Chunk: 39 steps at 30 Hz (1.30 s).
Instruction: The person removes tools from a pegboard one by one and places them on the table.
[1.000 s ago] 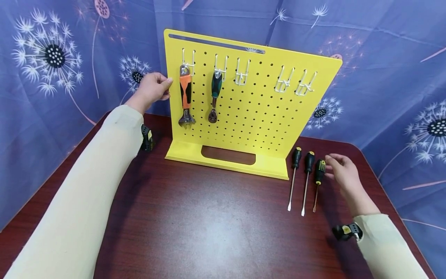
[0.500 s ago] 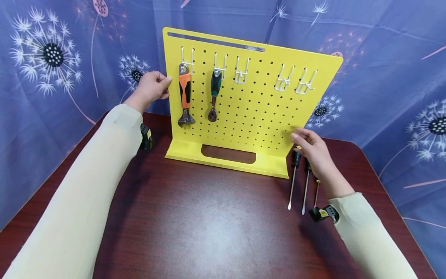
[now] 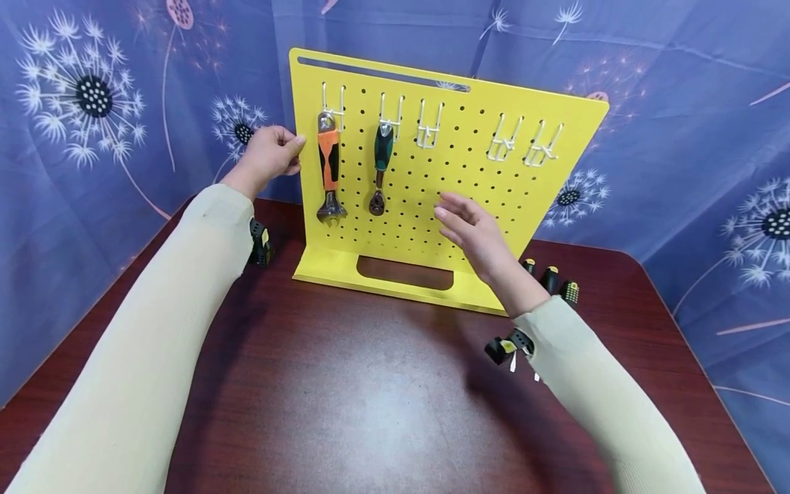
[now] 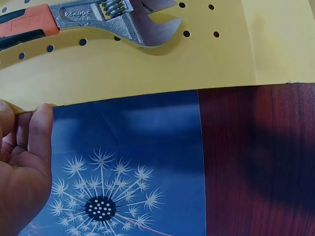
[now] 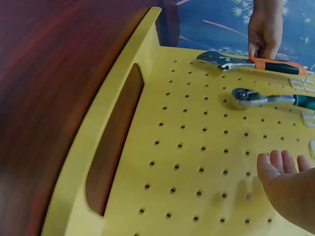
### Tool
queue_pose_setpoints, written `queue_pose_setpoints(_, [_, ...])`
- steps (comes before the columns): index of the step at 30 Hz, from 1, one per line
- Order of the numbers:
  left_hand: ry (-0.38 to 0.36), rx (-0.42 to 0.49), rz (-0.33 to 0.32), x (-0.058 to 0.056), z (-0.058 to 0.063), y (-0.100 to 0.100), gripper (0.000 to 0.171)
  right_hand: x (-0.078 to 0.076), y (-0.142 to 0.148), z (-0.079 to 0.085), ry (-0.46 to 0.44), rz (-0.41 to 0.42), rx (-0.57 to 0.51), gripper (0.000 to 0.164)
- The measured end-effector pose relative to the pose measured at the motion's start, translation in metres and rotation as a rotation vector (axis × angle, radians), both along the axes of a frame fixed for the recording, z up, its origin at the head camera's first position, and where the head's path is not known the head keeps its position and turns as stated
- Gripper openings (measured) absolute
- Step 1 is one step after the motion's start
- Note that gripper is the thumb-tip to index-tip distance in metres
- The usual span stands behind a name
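Observation:
My left hand (image 3: 269,158) pinches the left edge of a yellow pegboard (image 3: 475,168) between thumb and fingers. The left wrist view has that hand (image 4: 27,152) at the board's edge, below an adjustable wrench (image 4: 110,19). This wrench (image 3: 329,161), with its orange and black handle, hangs from the leftmost hook. Beside it hangs a ratchet (image 3: 382,147) with a green and black handle, head down. My right hand (image 3: 478,237) holds nothing. Its fingers are relaxed in front of the board's lower middle, right of the ratchet.
Three black and yellow screwdrivers (image 3: 551,279) lie on the dark red table (image 3: 345,384) right of the board, their shafts mostly hidden by my right forearm. White wire hooks (image 3: 428,130) with nothing on them line the board's upper part. A blue dandelion-print cloth (image 3: 679,89) hangs behind.
My right hand has moved left from beside the screwdrivers to in front of the pegboard, carrying nothing. My left hand has stayed at the board's edge.

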<state>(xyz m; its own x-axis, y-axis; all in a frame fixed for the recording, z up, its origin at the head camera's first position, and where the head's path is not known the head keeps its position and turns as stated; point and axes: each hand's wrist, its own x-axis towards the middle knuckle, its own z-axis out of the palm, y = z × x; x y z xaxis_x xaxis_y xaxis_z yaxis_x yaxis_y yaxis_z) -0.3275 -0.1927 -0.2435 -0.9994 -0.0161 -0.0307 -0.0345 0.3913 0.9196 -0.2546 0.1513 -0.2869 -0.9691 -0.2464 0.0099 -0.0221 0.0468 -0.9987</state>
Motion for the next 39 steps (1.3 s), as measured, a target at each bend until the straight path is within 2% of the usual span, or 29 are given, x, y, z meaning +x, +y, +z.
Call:
queue_pose_setpoints(7, [-0.009,0.004,0.007,-0.001,0.0,0.001,0.023,-0.013,-0.026,0.002,0.133,0.016,0.137,0.06])
queue_pose_setpoints(11, [-0.013,0.012,0.006,0.0,0.0,0.002,0.023,-0.017,-0.039,0.005,0.16,0.035,0.115,0.062])
queue_pose_setpoints(16, [-0.016,0.016,0.006,0.002,0.002,-0.001,0.022,-0.023,-0.054,0.009,0.14,0.049,0.073,0.062])
queue_pose_setpoints(26, [-0.006,0.012,-0.007,0.003,0.002,-0.003,0.022,-0.028,-0.08,0.014,0.1,0.022,0.033,0.055])
queue_pose_setpoints(32, [-0.01,0.001,-0.009,0.003,0.001,-0.001,0.023,-0.032,-0.089,0.016,0.051,-0.016,0.001,0.051])
queue_pose_setpoints(39, [-0.02,0.011,-0.007,0.004,0.004,-0.003,0.022,-0.038,-0.095,0.02,0.037,-0.042,-0.018,0.047])
